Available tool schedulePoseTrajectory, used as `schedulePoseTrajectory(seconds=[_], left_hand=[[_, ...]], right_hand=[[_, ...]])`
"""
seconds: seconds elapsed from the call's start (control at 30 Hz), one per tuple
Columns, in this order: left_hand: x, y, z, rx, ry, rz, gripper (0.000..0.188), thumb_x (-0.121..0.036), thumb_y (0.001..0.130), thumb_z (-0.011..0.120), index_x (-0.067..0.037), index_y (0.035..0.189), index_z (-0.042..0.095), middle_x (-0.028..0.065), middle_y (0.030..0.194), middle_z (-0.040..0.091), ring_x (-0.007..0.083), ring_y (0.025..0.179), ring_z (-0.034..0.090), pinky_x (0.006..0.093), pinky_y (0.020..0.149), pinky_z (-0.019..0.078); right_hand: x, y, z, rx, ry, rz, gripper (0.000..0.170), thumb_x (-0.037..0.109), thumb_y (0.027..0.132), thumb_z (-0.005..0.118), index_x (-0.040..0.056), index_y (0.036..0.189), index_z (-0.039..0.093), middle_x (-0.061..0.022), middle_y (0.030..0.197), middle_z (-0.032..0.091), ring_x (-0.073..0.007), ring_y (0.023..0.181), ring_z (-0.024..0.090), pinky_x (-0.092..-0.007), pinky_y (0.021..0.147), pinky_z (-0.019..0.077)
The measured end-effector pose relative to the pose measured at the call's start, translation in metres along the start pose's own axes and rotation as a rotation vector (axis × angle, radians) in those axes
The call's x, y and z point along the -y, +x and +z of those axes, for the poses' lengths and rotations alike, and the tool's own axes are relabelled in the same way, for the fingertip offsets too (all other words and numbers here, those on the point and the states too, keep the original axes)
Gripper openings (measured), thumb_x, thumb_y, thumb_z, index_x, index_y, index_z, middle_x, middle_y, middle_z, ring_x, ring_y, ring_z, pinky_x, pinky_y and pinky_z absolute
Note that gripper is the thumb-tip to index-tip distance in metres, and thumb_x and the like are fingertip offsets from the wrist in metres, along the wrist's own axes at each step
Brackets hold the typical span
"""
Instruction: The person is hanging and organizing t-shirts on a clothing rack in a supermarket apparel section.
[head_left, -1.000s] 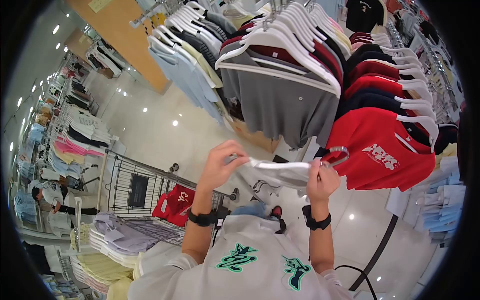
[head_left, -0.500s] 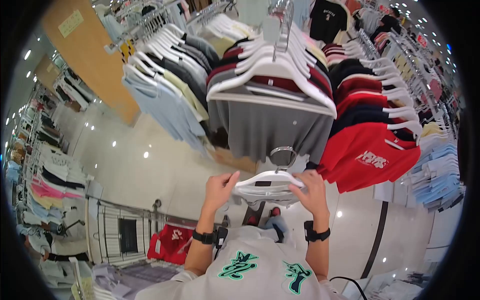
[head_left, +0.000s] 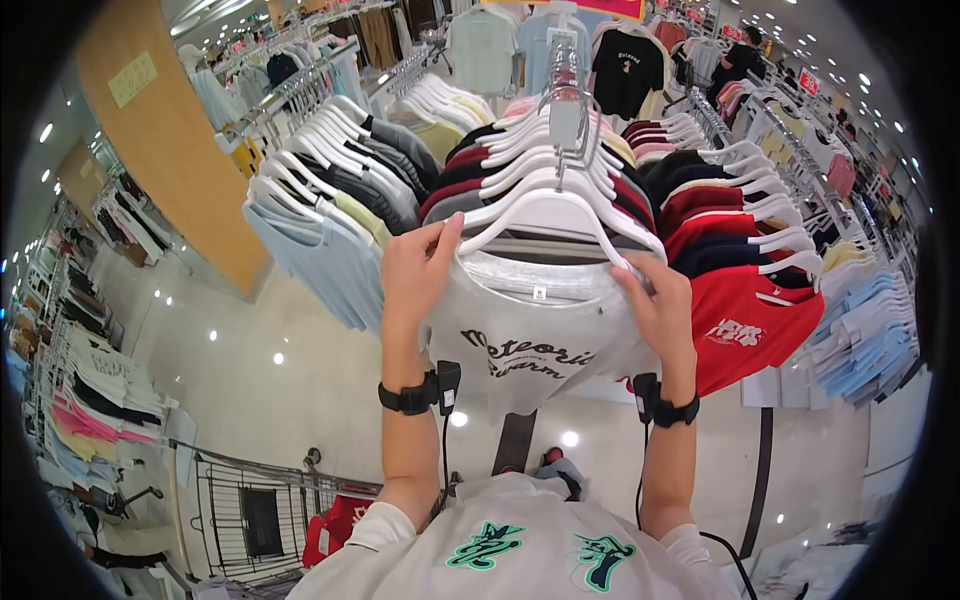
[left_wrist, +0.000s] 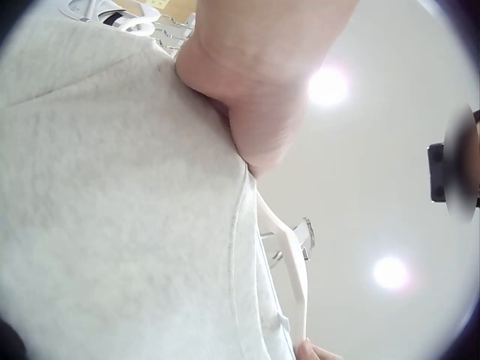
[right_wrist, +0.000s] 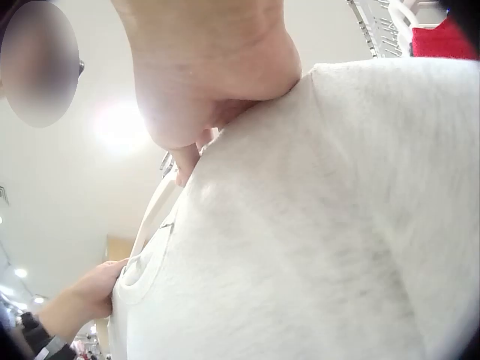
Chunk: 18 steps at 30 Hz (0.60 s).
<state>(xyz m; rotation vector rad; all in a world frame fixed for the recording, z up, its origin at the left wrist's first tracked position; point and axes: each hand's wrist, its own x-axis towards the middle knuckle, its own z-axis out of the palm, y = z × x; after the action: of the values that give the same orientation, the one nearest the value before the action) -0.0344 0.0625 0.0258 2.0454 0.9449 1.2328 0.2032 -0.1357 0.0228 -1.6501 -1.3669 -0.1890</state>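
Observation:
A light grey T-shirt (head_left: 520, 325) with dark script lettering hangs on a white hanger (head_left: 553, 200), its front towards me. My left hand (head_left: 412, 270) grips the shirt at the shoulder on the left, thumb near the neckline. At the opposite shoulder my right hand (head_left: 662, 308) pinches the cloth beside the hanger's arm. The hanger's hook overlaps the front end of the rack's rail (head_left: 570, 85) in the head view. In the left wrist view, pale cloth (left_wrist: 120, 202) fills the left side and hides the left fingertips. The right wrist view shows cloth (right_wrist: 300, 217) below the right hand.
Dark and maroon tops (head_left: 460, 175) on white hangers hang right behind the shirt. A red T-shirt (head_left: 745, 325) is on the right, light blue tops (head_left: 310, 255) on the left. A wire shopping cart (head_left: 245, 520) with red clothing stands at lower left, near a wooden pillar (head_left: 165, 130).
The hands have lifted the hanger and shirt from low before the chest up to the rack's front. The shirt, earlier bunched, now hangs spread with its lettering showing. The view has tilted upward.

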Motion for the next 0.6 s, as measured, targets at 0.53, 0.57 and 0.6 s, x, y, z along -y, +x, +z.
schedulePoseTrajectory(seconds=[0.53,0.57,0.6], left_hand=[[-0.054,0.013,0.062,-0.114,-0.049,0.420,0.041,-0.029,0.092,0.078,0.004,0.114,0.066,0.0184,0.105,0.071,0.0323,0.100,0.067,0.0400,0.091,0.0513],[-0.067,0.014,0.072,-0.314,-0.039,0.509,0.047,-0.030,0.090,0.080,0.005,0.119,0.065,0.0190,0.111,0.069,0.0284,0.107,0.065,0.0374,0.094,0.0501],[-0.074,0.016,0.079,-0.286,-0.058,0.475,0.056,-0.031,0.085,0.085,0.004,0.123,0.063,0.0225,0.126,0.064,0.0330,0.118,0.061,0.0419,0.099,0.0480]], right_hand=[[0.004,0.021,0.039,-0.062,-0.001,-0.089,0.036,0.041,0.097,0.068,0.0049,0.100,0.069,-0.0167,0.095,0.072,-0.0344,0.084,0.069,-0.0421,0.072,0.0536],[-0.001,0.022,0.049,-0.044,-0.072,-0.058,0.035,0.040,0.099,0.066,0.0057,0.095,0.066,-0.0163,0.089,0.071,-0.0357,0.081,0.069,-0.0450,0.069,0.0531],[-0.007,0.023,0.060,-0.024,-0.144,-0.027,0.034,0.039,0.101,0.063,0.0065,0.090,0.063,-0.0159,0.083,0.070,-0.0370,0.079,0.069,-0.0479,0.066,0.0525]])
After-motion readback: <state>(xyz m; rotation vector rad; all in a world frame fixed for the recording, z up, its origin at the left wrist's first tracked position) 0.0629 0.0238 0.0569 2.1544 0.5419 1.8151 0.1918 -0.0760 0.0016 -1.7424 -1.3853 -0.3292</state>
